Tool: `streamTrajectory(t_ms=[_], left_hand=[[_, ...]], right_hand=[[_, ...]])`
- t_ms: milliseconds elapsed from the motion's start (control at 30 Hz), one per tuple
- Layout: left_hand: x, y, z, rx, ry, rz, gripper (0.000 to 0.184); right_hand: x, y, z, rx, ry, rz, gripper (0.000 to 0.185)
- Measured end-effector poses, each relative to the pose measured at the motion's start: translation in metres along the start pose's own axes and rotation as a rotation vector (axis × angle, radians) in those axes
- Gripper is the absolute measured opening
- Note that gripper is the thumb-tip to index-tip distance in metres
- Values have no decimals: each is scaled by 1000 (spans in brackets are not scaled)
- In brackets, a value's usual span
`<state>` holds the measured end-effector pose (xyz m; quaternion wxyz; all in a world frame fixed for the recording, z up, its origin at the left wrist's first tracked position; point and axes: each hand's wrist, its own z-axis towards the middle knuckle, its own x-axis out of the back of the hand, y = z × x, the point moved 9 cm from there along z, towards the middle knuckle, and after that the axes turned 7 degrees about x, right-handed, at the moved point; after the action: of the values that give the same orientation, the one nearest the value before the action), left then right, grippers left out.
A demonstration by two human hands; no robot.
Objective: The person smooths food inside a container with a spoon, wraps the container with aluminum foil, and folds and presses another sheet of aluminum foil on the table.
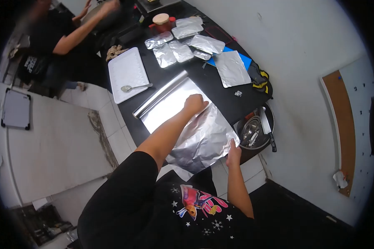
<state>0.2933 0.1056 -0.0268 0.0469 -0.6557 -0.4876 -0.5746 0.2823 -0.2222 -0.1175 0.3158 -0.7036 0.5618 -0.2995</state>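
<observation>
A wide sheet of aluminium foil (195,141) stretches from its foil roll (161,93) across the black table and over its near edge toward my body. My left hand (195,104) is closed in a fist at the sheet's right edge, just below the roll, gripping the foil there. Lower right, my right hand (233,153) pinches the sheet's near right corner between thumb and fingers. The part between my hands is wrinkled, while the stretch beside the roll lies smooth.
Left stands a white tray (129,74) with a spoon (136,87). Several foil-covered packs (180,50) and a red pot (161,23) are farther back. A foil piece (232,68) overlaps a blue folder (243,60). Right, a basin (271,124) holds a knife (265,124). Another person (66,41) works upper left.
</observation>
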Motion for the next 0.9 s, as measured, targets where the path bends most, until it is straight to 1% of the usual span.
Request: streamTrajectory(t_ms=[100, 200, 300, 400, 500, 600, 700, 800, 900], left_hand=[[-4, 7, 3, 37, -39, 122, 49], [-4, 10, 3, 73, -33, 151, 55], [-2, 13, -2, 76, -16, 167, 54], [0, 15, -5, 93, 12, 149, 54], [-1, 13, -3, 105, 20, 148, 54], [0, 13, -3, 107, 36, 116, 55], [-2, 13, -3, 119, 2, 126, 56], [-2, 14, -4, 122, 27, 125, 57], [-2, 14, -5, 179, 9, 160, 57]], right_hand=[[-4, -4, -8, 137, 29, 94, 46], [-3, -10, -18, 145, 79, 73, 40], [3, -3, -19, 118, 117, -5, 49], [2, -4, -25, 137, 127, 13, 51], [3, 5, -18, 148, 146, -9, 52], [3, 13, -13, 132, 129, 21, 43], [2, 12, -17, 147, 161, 32, 42], [-4, 12, -19, 176, 163, 92, 49], [-4, 10, -25, 160, 158, 7, 48]])
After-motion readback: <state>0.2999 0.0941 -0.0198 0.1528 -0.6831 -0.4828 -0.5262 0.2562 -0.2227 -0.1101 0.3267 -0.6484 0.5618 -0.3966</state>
